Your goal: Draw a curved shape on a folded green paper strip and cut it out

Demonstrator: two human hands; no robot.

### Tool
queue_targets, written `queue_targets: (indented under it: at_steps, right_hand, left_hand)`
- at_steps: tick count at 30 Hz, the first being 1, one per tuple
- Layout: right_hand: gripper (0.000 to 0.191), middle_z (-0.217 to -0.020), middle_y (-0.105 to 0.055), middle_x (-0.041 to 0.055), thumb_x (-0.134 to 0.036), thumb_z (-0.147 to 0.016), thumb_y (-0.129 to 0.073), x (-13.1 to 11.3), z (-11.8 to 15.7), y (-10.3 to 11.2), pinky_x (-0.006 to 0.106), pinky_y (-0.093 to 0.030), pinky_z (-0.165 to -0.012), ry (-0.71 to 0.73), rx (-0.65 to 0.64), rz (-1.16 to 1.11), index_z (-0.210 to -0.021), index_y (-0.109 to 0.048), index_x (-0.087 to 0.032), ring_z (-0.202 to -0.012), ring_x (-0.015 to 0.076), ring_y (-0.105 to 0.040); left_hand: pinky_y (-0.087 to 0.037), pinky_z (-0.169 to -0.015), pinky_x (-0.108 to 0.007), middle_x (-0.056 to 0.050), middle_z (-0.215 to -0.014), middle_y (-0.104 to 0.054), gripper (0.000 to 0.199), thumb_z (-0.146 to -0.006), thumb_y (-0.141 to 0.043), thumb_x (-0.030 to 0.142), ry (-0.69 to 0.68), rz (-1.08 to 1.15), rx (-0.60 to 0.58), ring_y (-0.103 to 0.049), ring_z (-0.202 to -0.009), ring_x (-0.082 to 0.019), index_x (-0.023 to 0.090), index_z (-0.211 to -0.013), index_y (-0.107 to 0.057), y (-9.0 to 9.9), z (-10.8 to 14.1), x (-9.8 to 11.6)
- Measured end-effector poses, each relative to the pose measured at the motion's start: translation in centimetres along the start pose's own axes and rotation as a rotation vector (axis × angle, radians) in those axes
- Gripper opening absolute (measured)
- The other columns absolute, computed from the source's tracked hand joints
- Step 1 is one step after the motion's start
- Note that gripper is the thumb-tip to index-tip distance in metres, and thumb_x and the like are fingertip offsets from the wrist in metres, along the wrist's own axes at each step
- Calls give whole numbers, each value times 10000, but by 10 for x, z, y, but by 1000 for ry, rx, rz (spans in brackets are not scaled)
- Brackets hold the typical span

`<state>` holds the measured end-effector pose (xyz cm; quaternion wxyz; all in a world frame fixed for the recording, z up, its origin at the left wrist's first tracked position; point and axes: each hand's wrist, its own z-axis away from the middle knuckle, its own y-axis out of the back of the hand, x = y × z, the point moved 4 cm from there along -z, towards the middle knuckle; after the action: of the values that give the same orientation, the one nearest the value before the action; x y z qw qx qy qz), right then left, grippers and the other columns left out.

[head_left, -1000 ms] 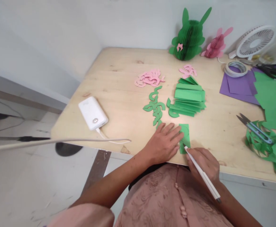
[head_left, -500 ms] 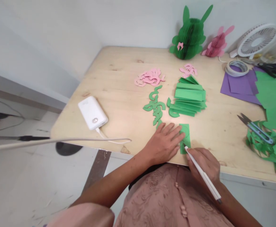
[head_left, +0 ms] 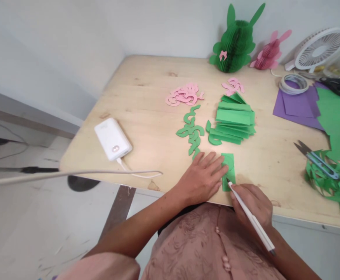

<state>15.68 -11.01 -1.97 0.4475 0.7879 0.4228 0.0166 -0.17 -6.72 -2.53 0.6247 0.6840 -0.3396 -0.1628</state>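
Observation:
My left hand (head_left: 204, 175) lies flat with its fingers stretched out, the fingertips pressing on the left edge of a small green paper strip (head_left: 229, 184). A curved line is drawn on the strip's upper part. In my right hand (head_left: 254, 204) is a white pen (head_left: 254, 221), gripped near its tip, which touches the strip's lower part. Just beyond my left fingers lie green cut-out curved pieces (head_left: 191, 132). A bundle of folded green paper strips (head_left: 234, 118) sits farther back, beside a few more green cut-outs.
Pink cut-outs (head_left: 184, 94) lie behind the green ones. Thread snips (head_left: 318, 160) rest on green scraps (head_left: 327, 182) at right, near purple paper (head_left: 298, 103) and a tape roll (head_left: 293, 84). A green paper bunny (head_left: 235, 46) and a fan (head_left: 321, 48) stand at the back; a power bank (head_left: 113, 139) lies left.
The view has shifted very slightly. Both hands keep nearly the same place, with the pen tip still on the green strip.

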Motion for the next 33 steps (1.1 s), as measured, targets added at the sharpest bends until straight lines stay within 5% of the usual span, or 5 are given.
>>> queue_targets:
  at_steps: [33]
  right_hand:
    - [382,-790,-691,91,2,-766,-640,-2,-4,2,335,-525,-664,4,-15,11,-1123,-599,-127,-746,213,-625]
  left_hand:
    - [-267,-1098,-510,-78,-1447,-457,405,-958,-404,341,2,25,1,-378,-1320,-293,210,-1325,-513,3,-1,0]
